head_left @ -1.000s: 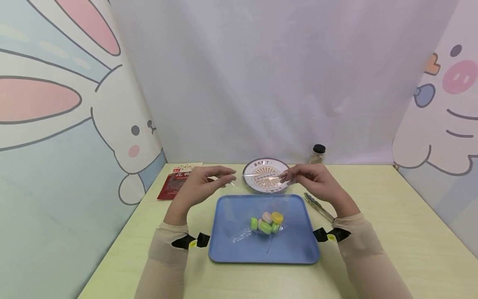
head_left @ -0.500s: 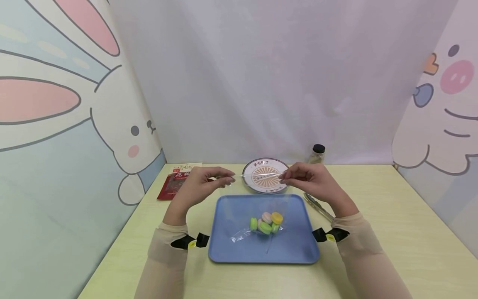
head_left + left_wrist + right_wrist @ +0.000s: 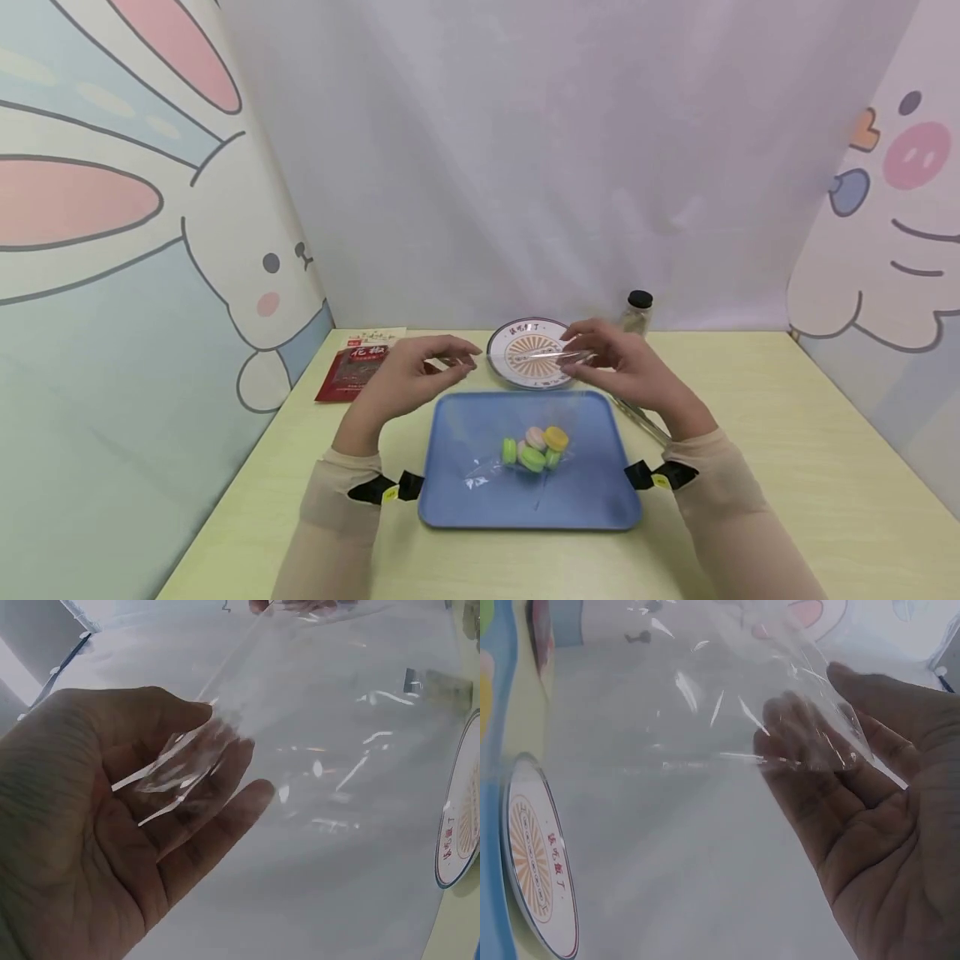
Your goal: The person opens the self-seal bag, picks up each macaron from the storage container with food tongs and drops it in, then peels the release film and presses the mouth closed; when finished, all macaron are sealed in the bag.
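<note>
A clear plastic bag (image 3: 482, 478) hangs between both hands, its top edge stretched across. Its lower part reaches down to the blue tray (image 3: 450, 510). Several green, pink and yellow macarons (image 3: 533, 458) show through the film; whether all lie inside it, I cannot tell. My left hand (image 3: 411, 371) holds one top corner of the bag between thumb and fingers, seen closely in the left wrist view. At the other corner, my right hand (image 3: 628, 371) has the film between its thumb and curled fingers. Glints on the film (image 3: 319, 766) blur its outline.
Behind the tray lies a white patterned plate (image 3: 534, 381). Metal tongs (image 3: 647, 422) lie under the right wrist. A black-capped jar (image 3: 637, 313) stands at the back. A red food packet (image 3: 352, 374) is beyond the left hand.
The left hand has shifted slightly right. The right hand's fingers have risen and spread away from the thumb. The bag's top edge has moved with them; the macarons and tray stay put.
</note>
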Motion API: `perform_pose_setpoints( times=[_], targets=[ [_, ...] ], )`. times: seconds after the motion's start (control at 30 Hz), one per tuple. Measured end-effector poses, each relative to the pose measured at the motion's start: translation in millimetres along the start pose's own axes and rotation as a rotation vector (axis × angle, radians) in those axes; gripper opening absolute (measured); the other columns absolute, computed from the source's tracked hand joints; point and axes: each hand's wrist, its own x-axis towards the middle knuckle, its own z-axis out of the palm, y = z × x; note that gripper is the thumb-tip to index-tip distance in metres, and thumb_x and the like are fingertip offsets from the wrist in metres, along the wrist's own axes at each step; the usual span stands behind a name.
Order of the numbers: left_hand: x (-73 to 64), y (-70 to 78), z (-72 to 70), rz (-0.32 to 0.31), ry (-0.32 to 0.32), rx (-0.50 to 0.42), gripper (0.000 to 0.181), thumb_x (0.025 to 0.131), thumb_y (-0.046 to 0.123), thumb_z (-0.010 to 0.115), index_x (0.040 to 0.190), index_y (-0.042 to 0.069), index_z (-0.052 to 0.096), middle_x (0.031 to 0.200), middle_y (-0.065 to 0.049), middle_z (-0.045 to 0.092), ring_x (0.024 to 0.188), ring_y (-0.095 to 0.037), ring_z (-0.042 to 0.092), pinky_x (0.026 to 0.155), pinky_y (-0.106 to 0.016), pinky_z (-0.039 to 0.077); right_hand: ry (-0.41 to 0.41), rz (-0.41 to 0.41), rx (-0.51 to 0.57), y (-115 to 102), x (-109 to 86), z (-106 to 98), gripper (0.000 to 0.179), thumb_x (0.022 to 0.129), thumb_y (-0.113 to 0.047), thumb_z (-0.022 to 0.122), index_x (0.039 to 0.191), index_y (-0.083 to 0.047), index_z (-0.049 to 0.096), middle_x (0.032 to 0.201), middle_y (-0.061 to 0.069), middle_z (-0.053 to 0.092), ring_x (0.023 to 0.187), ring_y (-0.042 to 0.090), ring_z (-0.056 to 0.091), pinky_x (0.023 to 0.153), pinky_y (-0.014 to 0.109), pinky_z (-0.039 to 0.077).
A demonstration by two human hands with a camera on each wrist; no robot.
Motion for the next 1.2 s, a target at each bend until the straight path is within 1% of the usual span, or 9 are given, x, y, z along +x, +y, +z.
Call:
perform_pose_setpoints(
  times=[0.07, 0.13, 0.27, 0.4, 0.63, 0.8, 0.9, 1.0, 1.2],
  targets=[
    [2.4, 1.4, 6.3, 0.004, -0.036, 0.028, 0.025, 0.095, 0.022, 0.072, 0.120, 0.024, 0.071, 0.101, 0.011, 0.071, 0.091, -0.009, 0.067, 0.070, -0.033, 0.059, -0.030, 0.021, -0.044, -2.9, 2.2, 5.2, 0.043, 0.088, -0.002, 0.076, 0.126, -0.011, 0.059, 0.114, 0.008, 0.071, 0.098, 0.028, 0.072, 0.072, 0.028, 0.059],
    [4.5, 2.4, 12.0, -0.001, -0.062, 0.061, 0.025, 0.095, 0.028, 0.073, 0.119, 0.023, 0.072, 0.100, 0.012, 0.071, 0.091, -0.008, 0.066, 0.070, -0.031, 0.059, -0.047, 0.017, -0.093, -4.2, 4.4, 10.1, 0.039, 0.087, -0.005, 0.078, 0.123, -0.013, 0.063, 0.114, 0.006, 0.071, 0.100, 0.027, 0.072, 0.075, 0.030, 0.060],
    [6.4, 3.3, 17.5, -0.011, -0.063, 0.108, 0.018, 0.093, 0.028, 0.075, 0.109, 0.021, 0.076, 0.098, 0.014, 0.072, 0.088, -0.003, 0.066, 0.070, -0.027, 0.058, -0.024, -0.038, -0.181, -5.9, 7.0, 15.1, 0.028, 0.085, -0.001, 0.079, 0.108, -0.014, 0.070, 0.101, 0.001, 0.074, 0.091, 0.020, 0.074, 0.073, 0.029, 0.060],
    [5.7, 5.1, 16.7, -0.008, -0.044, 0.119, 0.011, 0.092, 0.021, 0.076, 0.102, 0.022, 0.078, 0.095, 0.014, 0.073, 0.085, -0.003, 0.066, 0.068, -0.026, 0.057, 0.000, -0.079, -0.209, -8.4, 7.9, 16.3, 0.026, 0.082, 0.008, 0.078, 0.100, -0.009, 0.071, 0.091, 0.004, 0.074, 0.084, 0.020, 0.074, 0.071, 0.031, 0.061],
    [5.5, 12.4, 17.0, -0.019, -0.083, 0.134, 0.010, 0.092, 0.020, 0.076, 0.102, 0.020, 0.078, 0.096, 0.014, 0.072, 0.087, -0.004, 0.065, 0.070, -0.026, 0.057, -0.073, -0.075, -0.189, -13.9, 9.4, 15.9, 0.021, 0.087, -0.001, 0.078, 0.101, -0.016, 0.072, 0.094, -0.004, 0.073, 0.089, 0.012, 0.073, 0.074, 0.025, 0.059],
    [3.0, 6.6, 8.9, -0.056, -0.084, 0.156, 0.010, 0.093, 0.022, 0.075, 0.103, 0.025, 0.077, 0.097, 0.015, 0.073, 0.090, -0.002, 0.067, 0.071, -0.027, 0.057, -0.049, -0.045, -0.233, -8.0, 4.4, 7.1, 0.021, 0.087, -0.001, 0.077, 0.100, -0.017, 0.074, 0.094, -0.007, 0.074, 0.084, 0.010, 0.073, 0.070, 0.024, 0.059],
    [0.2, 0.3, 2.5, -0.083, -0.073, 0.156, 0.010, 0.093, 0.025, 0.074, 0.102, 0.028, 0.077, 0.094, 0.017, 0.072, 0.087, -0.002, 0.067, 0.069, -0.029, 0.057, -0.029, -0.010, -0.218, -3.5, 0.5, 0.3, 0.021, 0.089, 0.000, 0.075, 0.100, -0.017, 0.075, 0.093, -0.007, 0.075, 0.081, 0.011, 0.074, 0.068, 0.023, 0.058],
    [-2.2, -2.3, -1.8, -0.093, -0.068, 0.125, 0.009, 0.093, 0.026, 0.075, 0.101, 0.030, 0.077, 0.093, 0.017, 0.073, 0.084, -0.003, 0.067, 0.068, -0.030, 0.057, -0.015, -0.011, -0.184, -2.4, -2.0, -4.4, 0.022, 0.090, 0.004, 0.072, 0.101, -0.015, 0.075, 0.091, -0.003, 0.076, 0.078, 0.012, 0.074, 0.068, 0.023, 0.058],
    [-3.1, 3.1, -6.4, -0.059, -0.079, 0.015, 0.009, 0.094, 0.025, 0.073, 0.102, 0.026, 0.079, 0.093, 0.014, 0.074, 0.081, -0.013, 0.071, 0.068, -0.031, 0.059, -0.013, -0.056, -0.176, -16.7, -2.6, -11.9, 0.024, 0.088, 0.007, 0.072, 0.100, -0.013, 0.077, 0.089, -0.003, 0.076, 0.075, 0.015, 0.073, 0.067, 0.020, 0.056]
  ],
)
